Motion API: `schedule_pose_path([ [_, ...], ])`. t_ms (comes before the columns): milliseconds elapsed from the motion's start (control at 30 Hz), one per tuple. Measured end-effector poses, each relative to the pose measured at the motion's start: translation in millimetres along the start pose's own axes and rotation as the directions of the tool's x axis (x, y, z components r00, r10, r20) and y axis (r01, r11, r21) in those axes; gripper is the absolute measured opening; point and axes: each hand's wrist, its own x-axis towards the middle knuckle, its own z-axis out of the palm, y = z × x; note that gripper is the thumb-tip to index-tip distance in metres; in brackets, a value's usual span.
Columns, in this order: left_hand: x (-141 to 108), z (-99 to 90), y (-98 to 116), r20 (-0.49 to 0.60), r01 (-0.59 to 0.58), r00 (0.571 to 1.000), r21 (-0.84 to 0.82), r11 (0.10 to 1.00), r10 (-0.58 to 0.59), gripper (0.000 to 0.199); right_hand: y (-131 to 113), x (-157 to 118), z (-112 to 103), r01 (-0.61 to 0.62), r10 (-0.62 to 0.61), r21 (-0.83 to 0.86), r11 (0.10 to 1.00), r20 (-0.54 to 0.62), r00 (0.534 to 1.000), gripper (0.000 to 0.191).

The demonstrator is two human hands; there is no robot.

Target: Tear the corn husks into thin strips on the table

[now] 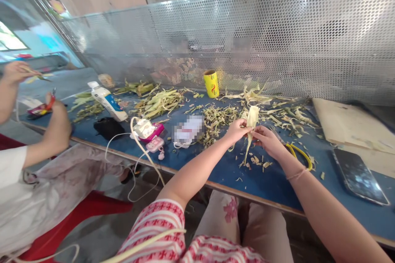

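Observation:
Over the blue table, both hands meet at a pale yellow-green husk-like leaf (253,116). Its broad end points up and a thin, ragged tail hangs down. My left hand (237,132) pinches it from the left side, fingers closed. On the other side, my right hand (268,141) has its fingertips closed on the leaf's lower part. Yellow-handled scissors (306,156) lie beside my right wrist, partly hidden behind it. Small cut scraps (256,160) are scattered below the leaf. A heap of short, curled trimmings (220,119) lies behind my left hand.
A perforated metal panel (277,41) borders the table's back. Around stand or lie a yellow can (211,84), a bottle (108,100), a phone (359,174), cardboard (345,125), a leaf pile (162,102) and a cable (145,144). At left, a co-worker's hand (54,104) holds red-handled scissors.

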Motion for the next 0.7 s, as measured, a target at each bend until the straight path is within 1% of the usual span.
schedule_pose_path([
  [67,0,0.3,-1,-0.012,-0.028,1.000,0.018,0.999,0.028,0.023,0,-2,2,-0.004,0.005,-0.024,1.000,0.030,1.000,0.047],
  [133,-1,1.3,-2,-0.025,-0.045,0.999,0.018,0.999,0.045,0.023,0,-2,3,-0.011,0.013,-0.045,0.999,0.036,0.999,0.046],
  [200,-1,2.5,-2,-0.030,-0.050,0.998,0.012,0.999,0.050,0.022,0,-2,2,-0.017,0.019,-0.061,0.998,0.027,0.999,0.045],
  [300,-1,3.6,-2,-0.007,-0.032,0.999,0.037,0.999,0.033,0.020,-1,0,-1,-0.018,0.019,-0.057,0.998,0.022,1.000,0.043],
  [367,-1,3.0,-3,-0.016,-0.023,1.000,0.084,0.996,0.024,0.017,-1,3,-5,-0.009,0.008,-0.034,0.999,-0.018,1.000,0.039],
  [433,0,1.5,-2,-0.079,-0.065,0.994,0.140,0.988,0.076,0.011,-2,7,-12,0.019,-0.018,0.006,1.000,-0.111,0.994,0.036],
  [500,-2,0.1,4,-0.163,-0.176,0.965,0.180,0.968,0.206,0.011,-3,12,-19,0.102,-0.080,0.078,0.992,-0.249,0.965,0.035],
  [567,-10,0.6,17,-0.221,-0.317,0.911,0.166,0.934,0.348,0.014,-1,18,-26,0.231,-0.149,0.171,0.958,-0.393,0.907,0.036],
  [600,-16,1.8,27,-0.250,-0.385,0.881,0.114,0.916,0.401,0.019,0,20,-29,0.269,-0.157,0.203,0.941,-0.442,0.883,0.036],
  [633,-26,3.5,39,-0.282,-0.447,0.853,0.041,0.894,0.440,0.025,3,22,-31,0.268,-0.139,0.227,0.936,-0.460,0.877,0.037],
  [667,-38,5.3,53,-0.294,-0.509,0.830,-0.050,0.859,0.475,0.030,6,23,-31,0.236,-0.113,0.229,0.944,-0.451,0.886,0.038],
  [700,-53,6.7,68,-0.295,-0.573,0.804,-0.147,0.806,0.517,0.036,9,24,-31,0.196,-0.100,0.193,0.961,-0.417,0.903,0.039],
])
